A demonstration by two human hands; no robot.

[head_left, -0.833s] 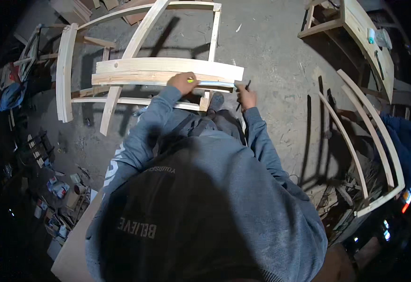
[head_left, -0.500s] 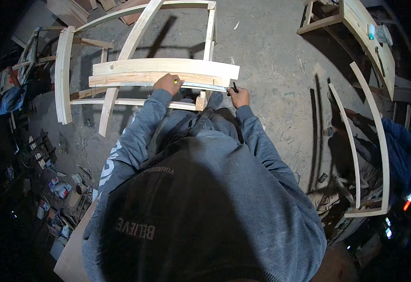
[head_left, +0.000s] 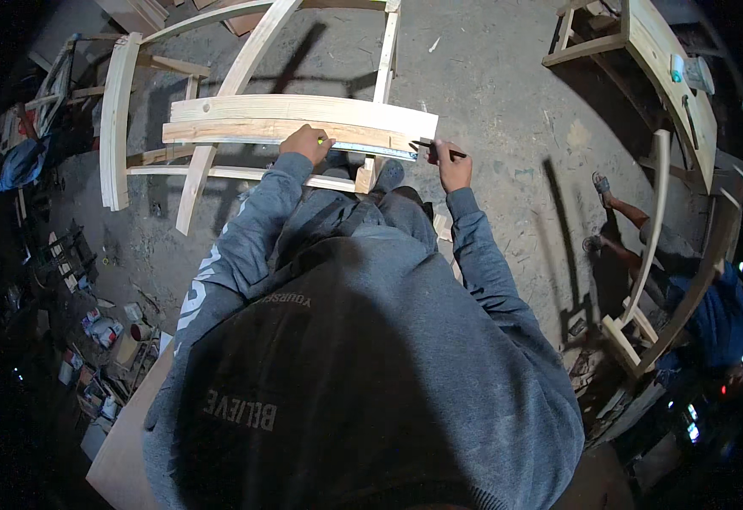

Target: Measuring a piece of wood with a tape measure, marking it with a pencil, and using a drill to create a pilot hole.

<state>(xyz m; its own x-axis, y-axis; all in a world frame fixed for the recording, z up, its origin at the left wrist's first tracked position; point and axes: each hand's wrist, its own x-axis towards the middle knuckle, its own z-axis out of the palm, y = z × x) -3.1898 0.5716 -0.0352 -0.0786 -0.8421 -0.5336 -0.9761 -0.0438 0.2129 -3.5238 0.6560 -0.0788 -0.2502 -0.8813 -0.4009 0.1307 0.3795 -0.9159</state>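
My left hand (head_left: 306,144) is closed around a tape measure, of which only a yellow-green bit shows at the fingers. Its pale blade (head_left: 370,150) runs right along the near edge of a wooden board (head_left: 244,132). In my closed right hand (head_left: 455,167) is a dark pencil (head_left: 451,151), its tip pointing left at the board's right end. A dark mark crosses the board near that end. Just beyond lies a second, paler board (head_left: 303,109) with a knot. Both boards rest across a wooden frame (head_left: 387,51).
Further curved frame members (head_left: 115,127) stand at the left. A wooden table (head_left: 676,51) with a plastic tub (head_left: 698,75) is far right. Below it, a person in blue (head_left: 718,314) is beside a curved wooden frame (head_left: 654,221). Clutter (head_left: 104,340) lies lower left.
My right hand has moved slightly right, and the pencil now lies across toward the board's end. At the right, the other person's curved frame has tilted and turned.
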